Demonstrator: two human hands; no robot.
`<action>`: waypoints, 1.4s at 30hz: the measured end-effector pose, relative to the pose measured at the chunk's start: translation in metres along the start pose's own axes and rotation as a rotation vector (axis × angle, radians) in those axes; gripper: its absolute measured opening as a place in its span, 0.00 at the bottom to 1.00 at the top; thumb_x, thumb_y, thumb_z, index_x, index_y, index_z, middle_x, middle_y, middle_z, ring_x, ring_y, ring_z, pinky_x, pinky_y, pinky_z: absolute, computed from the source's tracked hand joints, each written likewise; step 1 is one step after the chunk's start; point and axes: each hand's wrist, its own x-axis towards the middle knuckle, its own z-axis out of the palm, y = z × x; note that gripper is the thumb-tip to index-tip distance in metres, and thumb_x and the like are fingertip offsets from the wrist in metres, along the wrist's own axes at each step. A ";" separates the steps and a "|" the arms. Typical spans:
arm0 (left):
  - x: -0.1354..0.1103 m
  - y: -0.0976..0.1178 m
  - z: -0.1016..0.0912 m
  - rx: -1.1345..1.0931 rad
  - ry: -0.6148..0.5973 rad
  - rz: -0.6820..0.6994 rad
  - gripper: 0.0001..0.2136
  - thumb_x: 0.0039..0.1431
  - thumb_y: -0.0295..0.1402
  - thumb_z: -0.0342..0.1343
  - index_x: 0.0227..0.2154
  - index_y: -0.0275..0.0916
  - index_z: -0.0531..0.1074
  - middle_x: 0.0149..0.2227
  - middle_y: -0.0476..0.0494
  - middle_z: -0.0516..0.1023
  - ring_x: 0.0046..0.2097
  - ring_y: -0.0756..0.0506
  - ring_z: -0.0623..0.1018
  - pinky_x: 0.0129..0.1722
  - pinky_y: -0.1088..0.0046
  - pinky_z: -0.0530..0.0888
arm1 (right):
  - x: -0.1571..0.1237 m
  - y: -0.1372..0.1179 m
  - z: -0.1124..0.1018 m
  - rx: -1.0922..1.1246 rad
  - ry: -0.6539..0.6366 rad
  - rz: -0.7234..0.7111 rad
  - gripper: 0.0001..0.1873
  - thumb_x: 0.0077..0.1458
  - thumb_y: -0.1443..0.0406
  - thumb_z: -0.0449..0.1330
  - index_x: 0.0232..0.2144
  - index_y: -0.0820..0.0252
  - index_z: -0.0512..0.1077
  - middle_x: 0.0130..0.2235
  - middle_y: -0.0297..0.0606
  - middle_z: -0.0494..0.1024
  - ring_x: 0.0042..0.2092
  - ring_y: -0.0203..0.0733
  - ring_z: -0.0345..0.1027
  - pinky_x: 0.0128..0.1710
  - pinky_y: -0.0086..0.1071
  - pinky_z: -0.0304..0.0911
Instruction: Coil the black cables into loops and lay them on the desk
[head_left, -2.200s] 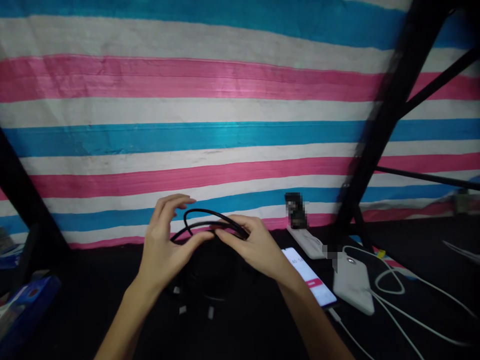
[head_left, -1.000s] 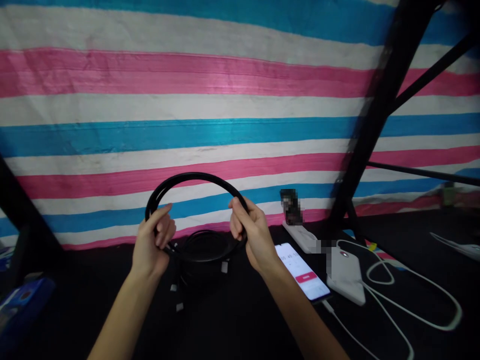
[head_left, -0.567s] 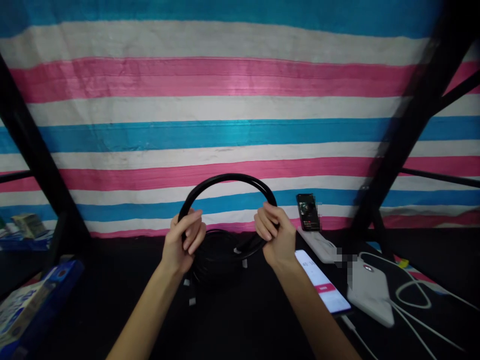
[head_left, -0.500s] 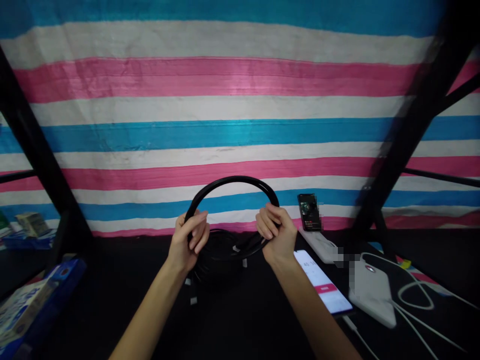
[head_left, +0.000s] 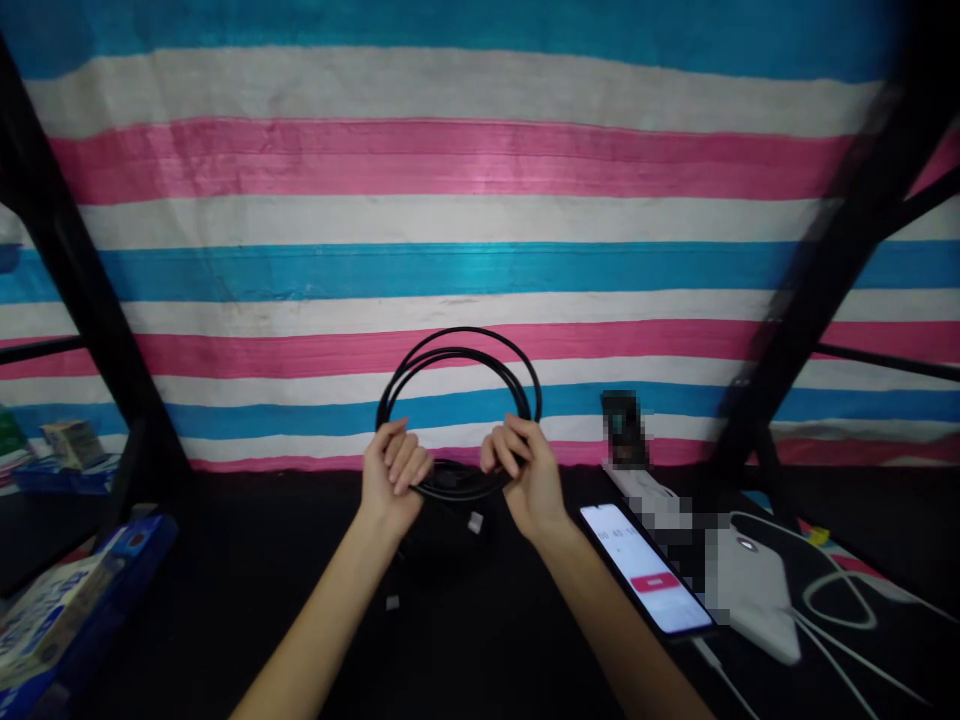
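A coiled black cable (head_left: pixel 465 352) is held up above the dark table, its several loops forming a ring between my hands. My left hand (head_left: pixel 396 465) is closed round the left side of the coil. On the opposite side, my right hand (head_left: pixel 526 465) has its fingers curled round the loops. A silvery plug (head_left: pixel 475 522) hangs or lies just below the coil; I cannot tell which. Another small plug (head_left: pixel 392 602) rests on the table nearer to me. Dark shapes under the coil are too dim to make out.
At the right lie a phone with a lit screen (head_left: pixel 649 570), a white power bank (head_left: pixel 757 595) and white cables (head_left: pixel 862 620). A second phone (head_left: pixel 624 428) stands behind. Blue boxes (head_left: pixel 82 610) sit at the left. Black frame posts (head_left: pixel 82 270) flank a striped sheet (head_left: pixel 465 220).
The loops at the top of the coil have spread apart, with one now standing higher than the rest. My hands have come a little closer together, both still gripping it.
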 end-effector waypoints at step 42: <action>0.037 0.004 -0.063 1.395 0.170 0.005 0.19 0.47 0.21 0.50 0.44 0.36 0.60 0.16 0.57 0.67 0.13 0.49 0.68 0.14 0.77 0.61 | 0.042 0.043 -0.065 -0.354 0.202 0.300 0.13 0.48 0.71 0.58 0.39 0.60 0.66 0.20 0.25 0.68 0.20 0.30 0.65 0.19 0.23 0.62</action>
